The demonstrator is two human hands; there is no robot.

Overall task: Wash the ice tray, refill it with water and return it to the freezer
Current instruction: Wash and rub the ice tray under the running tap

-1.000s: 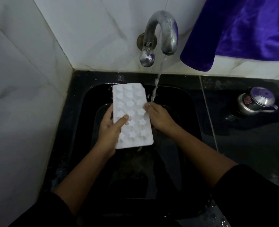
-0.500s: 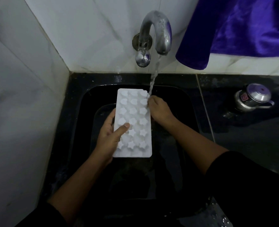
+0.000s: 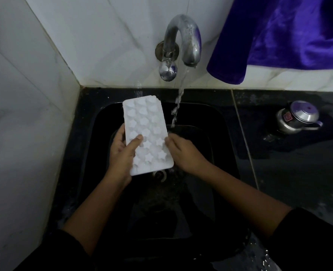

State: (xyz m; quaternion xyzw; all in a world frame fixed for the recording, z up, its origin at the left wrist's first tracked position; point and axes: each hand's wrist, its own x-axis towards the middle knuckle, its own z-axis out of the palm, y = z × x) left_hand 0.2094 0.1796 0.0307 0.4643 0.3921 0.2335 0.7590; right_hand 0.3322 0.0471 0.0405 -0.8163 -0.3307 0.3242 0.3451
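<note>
Now the left hand (image 3: 122, 153) is clasping the ice tray (image 3: 142, 118), thumb across its moulds; the right hand (image 3: 185, 153) is touching the tray's right edge, its grip unclear; the tray is hanging over the sink (image 3: 216, 122); tap water (image 3: 180, 94) is falling just beside it.

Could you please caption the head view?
Left hand grips the ice tray over the sink, right hand at its edge, beside the running tap.
</note>
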